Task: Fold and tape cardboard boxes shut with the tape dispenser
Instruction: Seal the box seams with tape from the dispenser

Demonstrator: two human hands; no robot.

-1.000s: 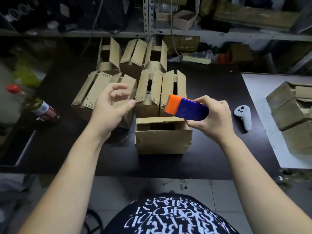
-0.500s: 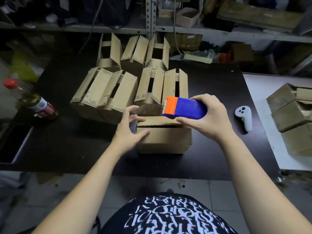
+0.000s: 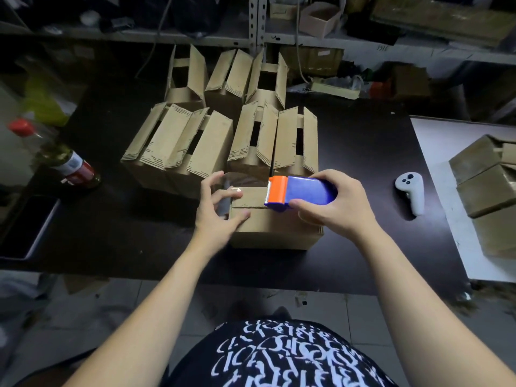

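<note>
The small brown cardboard box nearest the person sits on the dark tabletop with its top flaps already folded flat, their seam running from 9 to 3 o'clock. The right hand has its fingers wrapped round the blue tape dispenser with the orange cutter head, which rests on that seam near the middle of the box, head pointing to 9 o'clock. A strip of clear tape stretches from the head towards the left hand, at the box's 9 o'clock end. The thumb lies on the near flap, and the fingers are spread and bent at the tape's free end. Whether they pinch or only press it I cannot tell.

So folding looks done on this box and taping has barely begun: the seam is mostly bare. At 12 o'clock a cluster of brown boxes with upright flaps waits, neither folded nor taped. At 3 o'clock, on a white surface, a pile of brown boxes appears closed, probably finished.
</note>
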